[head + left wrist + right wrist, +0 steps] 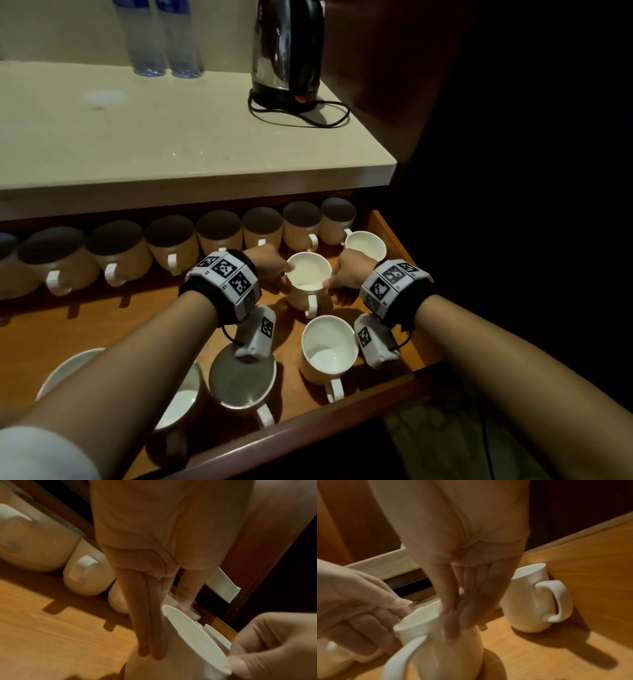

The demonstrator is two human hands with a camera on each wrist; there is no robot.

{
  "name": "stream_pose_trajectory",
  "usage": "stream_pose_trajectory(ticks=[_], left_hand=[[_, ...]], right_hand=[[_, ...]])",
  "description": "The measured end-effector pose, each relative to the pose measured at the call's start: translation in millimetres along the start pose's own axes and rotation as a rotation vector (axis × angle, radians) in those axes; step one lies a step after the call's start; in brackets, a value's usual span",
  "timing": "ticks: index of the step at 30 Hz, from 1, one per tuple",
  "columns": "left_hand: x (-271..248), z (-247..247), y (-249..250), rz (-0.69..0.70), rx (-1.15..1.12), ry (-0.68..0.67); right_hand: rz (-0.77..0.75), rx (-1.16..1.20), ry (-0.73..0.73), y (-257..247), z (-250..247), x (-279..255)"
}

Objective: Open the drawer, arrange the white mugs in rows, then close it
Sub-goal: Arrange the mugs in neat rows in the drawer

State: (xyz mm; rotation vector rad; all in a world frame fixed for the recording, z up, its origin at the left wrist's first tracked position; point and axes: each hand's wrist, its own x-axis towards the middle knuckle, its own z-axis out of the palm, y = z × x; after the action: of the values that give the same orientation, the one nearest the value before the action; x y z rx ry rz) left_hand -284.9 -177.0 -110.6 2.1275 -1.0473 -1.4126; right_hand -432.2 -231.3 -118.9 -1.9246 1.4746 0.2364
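The wooden drawer [154,315] stands pulled out under the counter. Several white mugs [219,229] line its back, handles toward me. One white mug [310,274] sits upright in the middle right, handle toward me, between both hands. My left hand [270,270] holds its left side; in the left wrist view the fingers [149,642] lie along the mug's wall [188,642] and the thumb reaches the rim. My right hand [346,279] grips its right side, its fingers [458,615] lying against the mug's wall [453,655].
Another mug [364,245] stands by the drawer's right wall behind my right hand. Loose mugs sit nearer the front: one [329,349] right of centre, others [243,383] under my left forearm. A kettle [287,51] with its cord and two bottles [161,37] stand on the counter [171,137].
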Motion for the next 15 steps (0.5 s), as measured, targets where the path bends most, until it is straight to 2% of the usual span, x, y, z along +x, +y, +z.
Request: stream_pose_trajectory(ticks=[5,11,15], left_hand=[[9,12,6,0.013,-0.084,-0.001],[18,15,14,0.011,-0.095,0.023],[22,15,17,-0.004,-0.067,0.021]], right_hand=[[0.032,0.071,0.19,14,-6,15],[0.028,0.163,-0.009,22,-13,-3],[0.007,0.183,0.031,24,-10,6]])
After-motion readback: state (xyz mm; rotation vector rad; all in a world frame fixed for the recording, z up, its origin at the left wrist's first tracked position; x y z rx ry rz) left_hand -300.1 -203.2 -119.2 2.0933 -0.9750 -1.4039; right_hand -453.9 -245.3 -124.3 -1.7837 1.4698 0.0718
